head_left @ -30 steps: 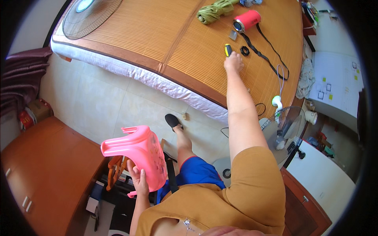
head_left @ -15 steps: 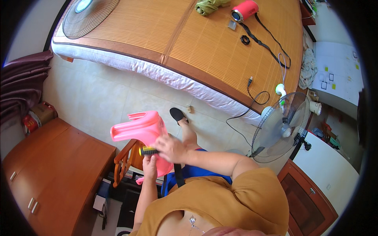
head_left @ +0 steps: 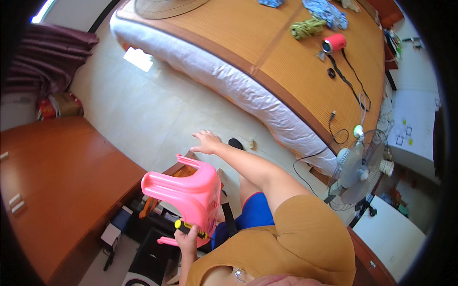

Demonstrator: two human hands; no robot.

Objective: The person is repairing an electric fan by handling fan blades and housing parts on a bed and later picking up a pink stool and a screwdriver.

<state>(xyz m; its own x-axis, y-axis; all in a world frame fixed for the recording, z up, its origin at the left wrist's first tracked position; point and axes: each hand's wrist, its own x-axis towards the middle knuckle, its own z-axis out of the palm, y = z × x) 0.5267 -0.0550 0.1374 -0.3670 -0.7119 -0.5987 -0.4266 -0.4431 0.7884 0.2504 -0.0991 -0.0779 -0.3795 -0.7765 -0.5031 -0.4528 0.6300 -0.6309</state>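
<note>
A pink plastic stool is tipped on its side in front of my body, its legs pointing left. My left hand is closed around a yellow-and-black screwdriver by its handle, low against the stool. Whether those fingers also grip the stool I cannot tell, and the screwdriver's tip is hidden. Past the stool's upper leg, my right hand reaches out with fingers spread and nothing in it, near a wooden chair that the stool partly covers.
A brown wooden cabinet stands at the left. Ahead lies a bed with a woven mat, bearing a red cylindrical speaker, a strap and a cable. A standing fan is at the right. Light tiles cover the floor.
My right hand has left the screwdriver and stool and stretched forward, its fingers now spread. My left hand keeps the screwdriver. The view has shifted, so the stool appears lower.
</note>
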